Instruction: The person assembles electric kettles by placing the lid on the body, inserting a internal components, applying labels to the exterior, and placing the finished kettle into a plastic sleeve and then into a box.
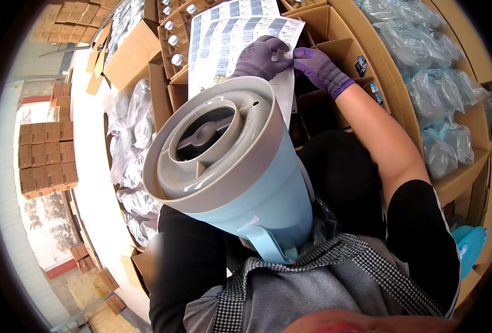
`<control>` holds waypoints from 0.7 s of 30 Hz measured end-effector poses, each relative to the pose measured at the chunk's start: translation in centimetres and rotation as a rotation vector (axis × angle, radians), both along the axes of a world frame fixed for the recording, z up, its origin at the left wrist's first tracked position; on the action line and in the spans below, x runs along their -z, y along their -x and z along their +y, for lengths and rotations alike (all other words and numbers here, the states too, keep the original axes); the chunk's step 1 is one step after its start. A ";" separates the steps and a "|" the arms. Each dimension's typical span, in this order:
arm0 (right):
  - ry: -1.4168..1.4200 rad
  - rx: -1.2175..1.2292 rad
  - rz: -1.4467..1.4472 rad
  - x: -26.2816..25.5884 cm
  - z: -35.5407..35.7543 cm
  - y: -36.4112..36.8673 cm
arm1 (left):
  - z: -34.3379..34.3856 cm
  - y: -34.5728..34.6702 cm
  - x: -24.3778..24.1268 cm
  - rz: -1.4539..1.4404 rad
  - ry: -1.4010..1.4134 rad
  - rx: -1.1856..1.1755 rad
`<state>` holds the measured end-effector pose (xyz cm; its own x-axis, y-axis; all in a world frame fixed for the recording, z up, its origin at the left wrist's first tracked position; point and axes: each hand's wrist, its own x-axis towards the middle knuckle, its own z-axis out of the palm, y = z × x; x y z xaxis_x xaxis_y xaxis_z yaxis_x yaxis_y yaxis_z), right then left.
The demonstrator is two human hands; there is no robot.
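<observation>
My left hand [263, 57], in a purple knitted glove, rests over printed sheets [217, 50] and pinches a small whitish piece [286, 55], perhaps a label. The fingertips of my right hand [319, 70], gloved alike, meet it at the same piece; its exact shape is hidden by the fingers. Between my legs leans a light blue plastic container [267, 187] with its grey round end [212, 141] towards the camera and a blue handle [264, 241] near my apron. The sheets bear rows of blue and white printing and lie across a divided cardboard box [327, 25].
White-capped bottles [177, 59] stand in carton compartments at the upper left. Cartons of items in clear plastic bags flank me at left [138, 120] and right [433, 91]. A turquoise plastic thing [470, 249] is at the lower right. Stacked brown cartons [46, 154] stand farther left.
</observation>
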<state>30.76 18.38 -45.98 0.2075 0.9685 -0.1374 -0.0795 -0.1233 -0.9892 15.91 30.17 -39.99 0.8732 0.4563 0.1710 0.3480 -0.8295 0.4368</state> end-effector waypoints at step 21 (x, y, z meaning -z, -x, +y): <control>-0.289 0.440 -0.233 -11.6 -5.1 -0.8 | -1.5 9.9 -18.8 -1.186 0.137 -0.217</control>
<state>31.51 13.31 -34.41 0.5927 0.7755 0.2175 0.1621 0.1497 -0.9754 5.99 28.71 -21.23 0.1105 0.6508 0.7512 -0.2018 -0.7254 0.6581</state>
